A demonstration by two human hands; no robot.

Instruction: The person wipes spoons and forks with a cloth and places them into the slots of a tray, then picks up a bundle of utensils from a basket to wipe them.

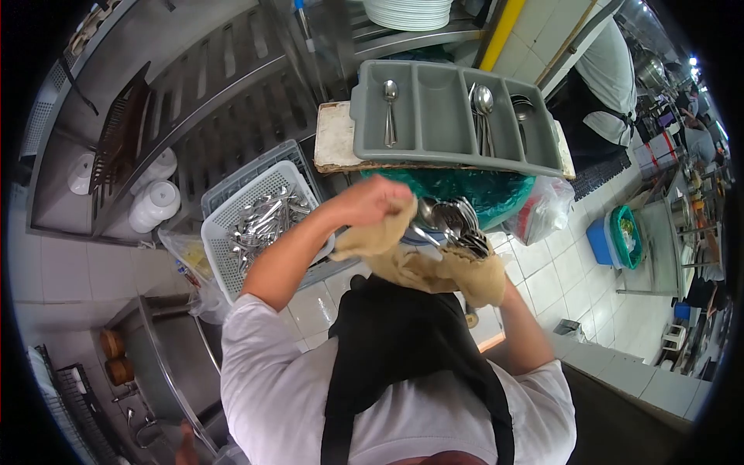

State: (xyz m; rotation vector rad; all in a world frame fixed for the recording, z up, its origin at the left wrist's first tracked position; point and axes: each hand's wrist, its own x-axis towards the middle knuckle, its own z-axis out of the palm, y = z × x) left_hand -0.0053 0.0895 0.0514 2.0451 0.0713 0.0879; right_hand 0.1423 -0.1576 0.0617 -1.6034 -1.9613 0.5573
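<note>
My left hand [376, 200] is closed on one end of a tan cloth [411, 267], with its fingers partly hidden in the folds. The rest of the cloth drapes across to my right hand [496, 283], which is mostly covered by it. Through the cloth, my right hand grips a bunch of spoons and forks [457, 225], whose shiny ends fan out upward. Just beyond my hands, a grey cutlery tray [457, 160] has several long compartments. Spoons [390, 112] lie in its left one, and more cutlery [483, 108] lies in the two right ones.
A white perforated basket [225, 260] heaped with loose cutlery [267, 221] stands at left. The tray rests on a worn white board [335, 139] above a green bag [484, 194]. White bowls [155, 205] and plates [408, 14] sit on metal shelves. Another person [608, 70] stands at upper right.
</note>
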